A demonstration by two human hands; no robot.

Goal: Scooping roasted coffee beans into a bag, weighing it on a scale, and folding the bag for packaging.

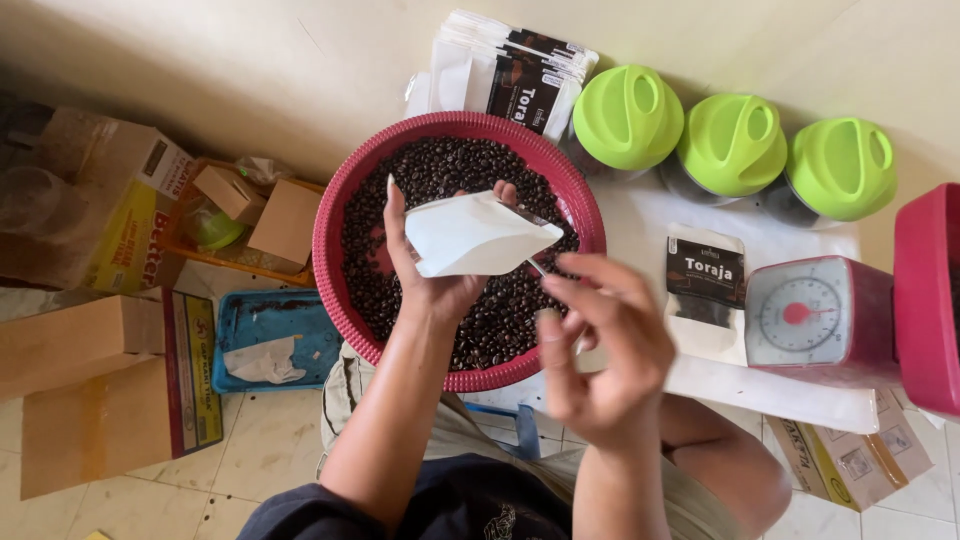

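Observation:
My left hand (430, 270) holds a white pouch (475, 235) tilted over a round red basket (330, 225) full of dark roasted coffee beans (450, 170). My right hand (600, 345) hovers just right of the pouch, fingers pinched on the thin handle of a small metal spoon (535, 266) whose end points into the pouch mouth. The hand is motion-blurred. A filled white pouch with a black label (706, 290) lies flat to the right of the basket.
A red dial kitchen scale (815, 315) stands at right beside a red container (930, 300). Three jars with green lids (730, 145) line the back, with a stack of labelled pouches (510, 75). Cardboard boxes (100, 380) and a blue tray (265, 335) lie left.

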